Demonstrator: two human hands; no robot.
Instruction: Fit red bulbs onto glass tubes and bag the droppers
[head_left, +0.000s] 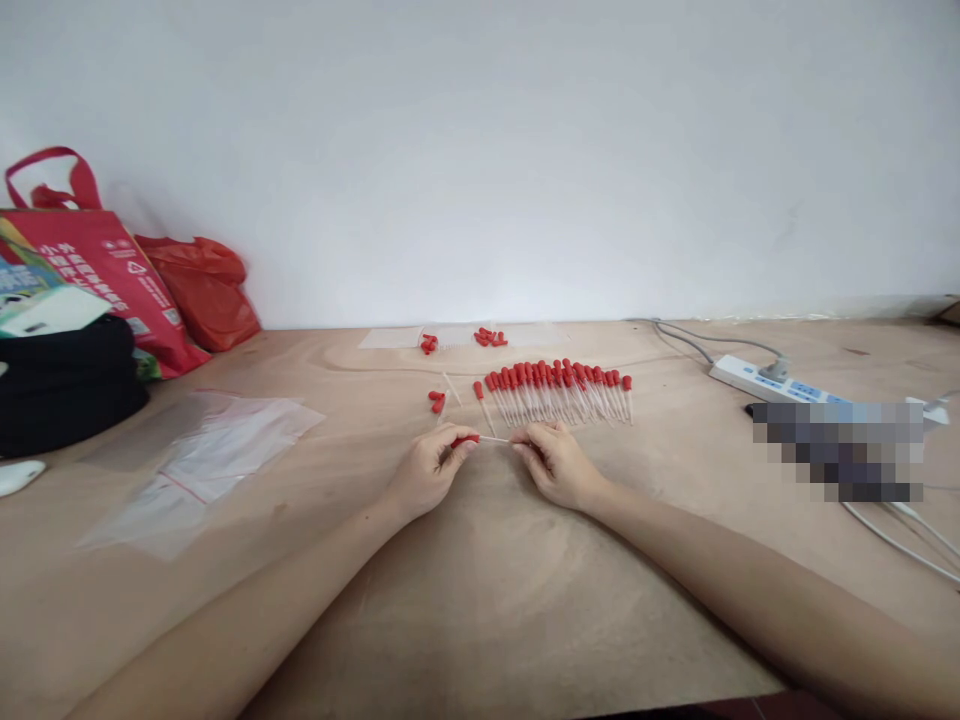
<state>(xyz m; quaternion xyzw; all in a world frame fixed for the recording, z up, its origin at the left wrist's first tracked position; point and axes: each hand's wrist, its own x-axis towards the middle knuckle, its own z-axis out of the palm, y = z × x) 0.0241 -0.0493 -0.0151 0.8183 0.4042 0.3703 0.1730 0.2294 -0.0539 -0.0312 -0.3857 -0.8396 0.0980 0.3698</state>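
Note:
My left hand (pixel 429 468) pinches a red rubber dropper bulb (pixel 468 439). A thin clear dropper tube (pixel 495 439) reaches from the bulb's mouth to my right hand (pixel 561 466), whose fingers are closed on its far end. How deep the tube sits in the bulb is too small to tell. Just beyond my hands lies a dense row of droppers (pixel 562 378) with red bulbs pointing away from me, and one dropper (pixel 479 392) lies a little apart at its left. Loose red bulbs (pixel 436 402) and a loose clear tube (pixel 451 387) rest beyond my left hand.
More red bulbs (pixel 490 338) lie on clear plastic (pixel 390 338) near the wall. Zip bags (pixel 217 455) are spread at left, before a black bag (pixel 71 385), a red shopping bag (pixel 120 270) and a red plastic bag (pixel 202 290). A power strip (pixel 739 376) with cables stands right.

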